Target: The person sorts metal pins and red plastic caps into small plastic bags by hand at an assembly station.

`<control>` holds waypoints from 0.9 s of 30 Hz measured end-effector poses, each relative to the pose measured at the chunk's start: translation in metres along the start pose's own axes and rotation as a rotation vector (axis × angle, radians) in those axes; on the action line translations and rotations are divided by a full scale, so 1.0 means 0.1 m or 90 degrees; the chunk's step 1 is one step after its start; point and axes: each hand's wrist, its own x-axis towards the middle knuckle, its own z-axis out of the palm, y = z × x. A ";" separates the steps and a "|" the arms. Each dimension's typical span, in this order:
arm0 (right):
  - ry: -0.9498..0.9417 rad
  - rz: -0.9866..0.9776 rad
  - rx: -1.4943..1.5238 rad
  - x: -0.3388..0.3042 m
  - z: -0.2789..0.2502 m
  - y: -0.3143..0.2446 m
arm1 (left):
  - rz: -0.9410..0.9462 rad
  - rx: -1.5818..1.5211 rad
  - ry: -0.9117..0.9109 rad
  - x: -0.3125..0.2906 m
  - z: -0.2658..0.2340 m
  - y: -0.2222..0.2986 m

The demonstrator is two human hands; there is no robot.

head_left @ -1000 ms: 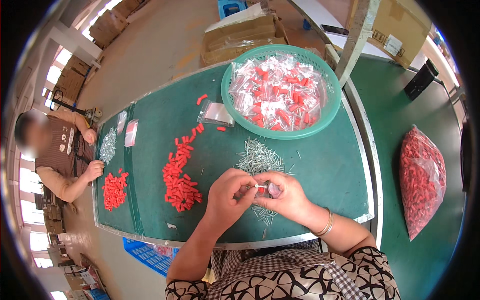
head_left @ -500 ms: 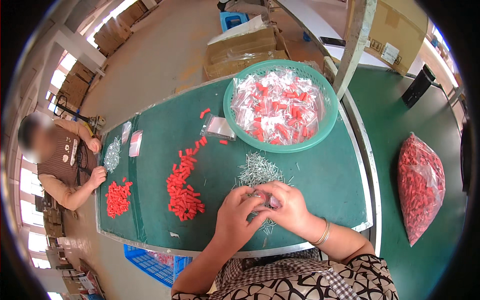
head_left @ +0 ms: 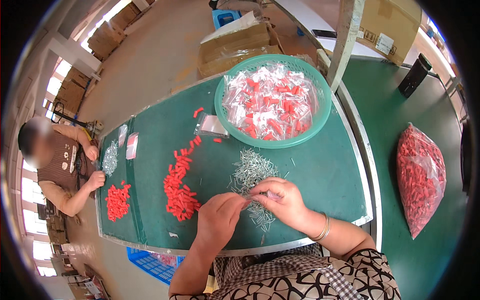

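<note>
A small clear plastic bag (head_left: 260, 196) sits pinched between both hands just above the near edge of the green table (head_left: 320, 170); what it holds is too small to make out. The left hand (head_left: 218, 218) closes its fingertips on one end, the right hand (head_left: 281, 200) grips the other. Under them lies a heap of small metal pins (head_left: 250, 172), with a pile of red plastic pieces (head_left: 180, 192) to the left. Farther back stands a green basket (head_left: 320, 122) of filled bags.
</note>
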 end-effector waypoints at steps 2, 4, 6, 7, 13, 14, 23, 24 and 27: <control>0.008 0.019 0.021 -0.01 0.02 -0.01 | -0.051 -0.047 0.032 -0.02 0.03 -0.03; 0.015 0.037 0.042 0.00 0.02 -0.01 | -0.101 -0.086 0.024 -0.03 0.03 -0.02; -0.015 0.035 0.038 -0.01 0.00 0.01 | -0.152 -0.126 0.015 -0.04 0.03 -0.01; -0.015 0.036 0.038 -0.01 0.00 0.00 | -0.210 -0.184 0.038 -0.03 0.05 0.01; -0.036 0.070 0.051 -0.02 0.01 -0.02 | -0.189 -0.191 0.023 -0.04 0.13 -0.09; -0.035 0.060 0.038 -0.02 0.02 -0.01 | -0.181 -0.189 0.023 -0.05 0.14 -0.10; -0.031 0.028 0.046 -0.01 0.02 -0.01 | -0.254 -0.306 0.017 -0.03 0.16 -0.09; -0.022 0.013 0.041 -0.01 0.02 -0.01 | -0.255 -0.306 0.017 -0.03 0.16 -0.09; -0.033 0.038 0.033 -0.01 0.00 -0.04 | -0.215 -0.254 0.028 -0.06 0.15 -0.13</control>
